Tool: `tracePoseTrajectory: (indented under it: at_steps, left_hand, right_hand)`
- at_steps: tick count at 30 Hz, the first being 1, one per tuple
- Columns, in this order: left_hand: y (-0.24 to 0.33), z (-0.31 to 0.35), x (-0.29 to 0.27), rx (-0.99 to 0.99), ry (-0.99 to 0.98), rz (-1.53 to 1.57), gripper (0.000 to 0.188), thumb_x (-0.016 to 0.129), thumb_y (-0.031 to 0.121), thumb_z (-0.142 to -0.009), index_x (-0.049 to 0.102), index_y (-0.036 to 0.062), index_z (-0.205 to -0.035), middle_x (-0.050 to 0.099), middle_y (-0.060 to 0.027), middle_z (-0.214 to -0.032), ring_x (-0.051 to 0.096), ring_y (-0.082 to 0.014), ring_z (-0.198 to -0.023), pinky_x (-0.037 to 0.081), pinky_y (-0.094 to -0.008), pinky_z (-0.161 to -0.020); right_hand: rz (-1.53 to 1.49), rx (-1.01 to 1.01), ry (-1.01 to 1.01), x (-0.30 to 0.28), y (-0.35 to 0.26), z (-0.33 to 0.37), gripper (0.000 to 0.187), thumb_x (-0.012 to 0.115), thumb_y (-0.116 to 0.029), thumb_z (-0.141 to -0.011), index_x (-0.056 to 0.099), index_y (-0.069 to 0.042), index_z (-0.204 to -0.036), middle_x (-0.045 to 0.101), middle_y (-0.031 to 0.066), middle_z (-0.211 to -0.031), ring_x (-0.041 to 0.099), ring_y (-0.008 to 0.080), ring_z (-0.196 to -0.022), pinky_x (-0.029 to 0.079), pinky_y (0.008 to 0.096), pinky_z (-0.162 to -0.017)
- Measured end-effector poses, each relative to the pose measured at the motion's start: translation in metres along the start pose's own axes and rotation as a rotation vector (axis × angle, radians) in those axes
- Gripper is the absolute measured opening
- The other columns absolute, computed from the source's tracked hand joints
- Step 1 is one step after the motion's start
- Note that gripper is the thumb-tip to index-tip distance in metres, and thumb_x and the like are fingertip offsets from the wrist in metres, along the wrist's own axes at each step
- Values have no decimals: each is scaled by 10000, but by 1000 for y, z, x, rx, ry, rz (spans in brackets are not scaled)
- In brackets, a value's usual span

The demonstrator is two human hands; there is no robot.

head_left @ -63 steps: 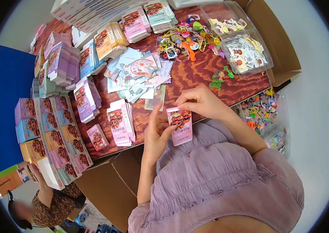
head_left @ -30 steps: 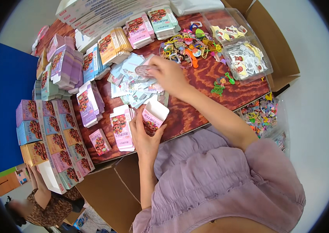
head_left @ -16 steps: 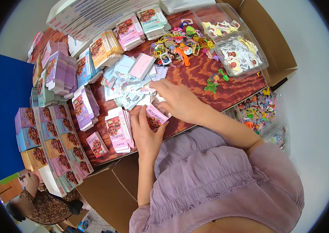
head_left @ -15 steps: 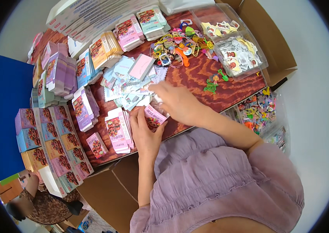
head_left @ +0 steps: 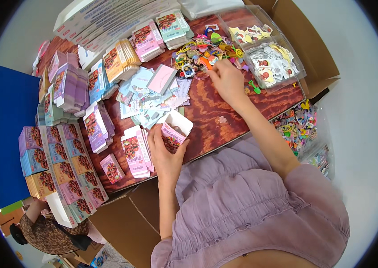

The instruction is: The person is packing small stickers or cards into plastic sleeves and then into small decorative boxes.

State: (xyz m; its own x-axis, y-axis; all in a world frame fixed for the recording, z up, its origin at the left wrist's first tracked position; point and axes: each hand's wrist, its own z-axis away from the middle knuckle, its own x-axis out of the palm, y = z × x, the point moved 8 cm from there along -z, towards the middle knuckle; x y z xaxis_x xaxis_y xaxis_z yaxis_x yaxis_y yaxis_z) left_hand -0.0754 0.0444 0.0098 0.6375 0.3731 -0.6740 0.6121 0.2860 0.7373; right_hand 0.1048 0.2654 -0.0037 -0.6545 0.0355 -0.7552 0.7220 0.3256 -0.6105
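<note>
In the head view, the left hand (head_left: 166, 154) holds a small pink box (head_left: 174, 133) at the near edge of the reddish wood-grain desk (head_left: 224, 107). Its fingers are clamped around the lower part of the box, thumb on one side and the others on the other, and the box's open white top points away from the person. The box sits just above the desk surface, between a flat stack of pink cartons (head_left: 135, 151) on its left and a bare stretch of desk on its right.

The right hand (head_left: 227, 80) reaches well forward to a heap of small colourful plastic trinkets (head_left: 198, 51) near the far side of the desk. Its fingers are drawn together, the tips touching the edge of the heap; whether they pinch a piece cannot be told. Just right of that hand stands a clear plastic tray (head_left: 274, 62) with compartments of small printed stickers.

A loose spread of pale cards (head_left: 151, 96) lies in the middle of the desk, between the two hands. Further left stand piles of folded purple and blue cartons (head_left: 95, 127), and rows of assembled boxes (head_left: 59, 172) line the left edge. A clear bag of coloured trinkets (head_left: 298, 127) lies off the desk's right end, beside a brown cardboard flap (head_left: 314, 53).
</note>
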Motion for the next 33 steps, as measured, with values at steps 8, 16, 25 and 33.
tracePoseTrajectory:
  at_steps: [8,16,25,33]
  left_hand:
    - [2,0,0,54,6,15,795,869,146,-696,455,-20,-1354,483,-206,-1343,487,-379,-1260,428,-426,-1032]
    - [-5,-3,-2,18,-7,38,800,865,158,-708,447,-26,-1365,483,-215,-1338,486,-387,-1259,424,-431,-1033]
    - [33,-13,15,161,-275,20,755,859,150,-692,506,0,-1342,430,-218,-1413,485,-388,-1273,447,-441,-1028]
    - [115,-64,79,613,-434,86,868,858,159,-658,453,-3,-1408,245,-213,-1584,500,-370,-1269,466,-421,-1021]
  right_hand:
    - [127,-291,-61,8,-13,9,184,750,-136,-801,654,-76,-945,564,108,-953,610,282,-976,511,397,-770]
    - [-1421,333,-491,-18,9,17,67,579,-135,-965,543,-81,-947,678,105,-963,697,185,-907,541,225,-603]
    - [-1074,231,-629,-26,-7,15,155,594,-187,-965,632,-47,-1018,583,-30,-712,545,35,-590,409,171,-487]
    - [-1099,50,-766,-53,-48,5,160,604,-178,-956,631,-24,-993,527,-33,-645,477,41,-555,361,194,-497]
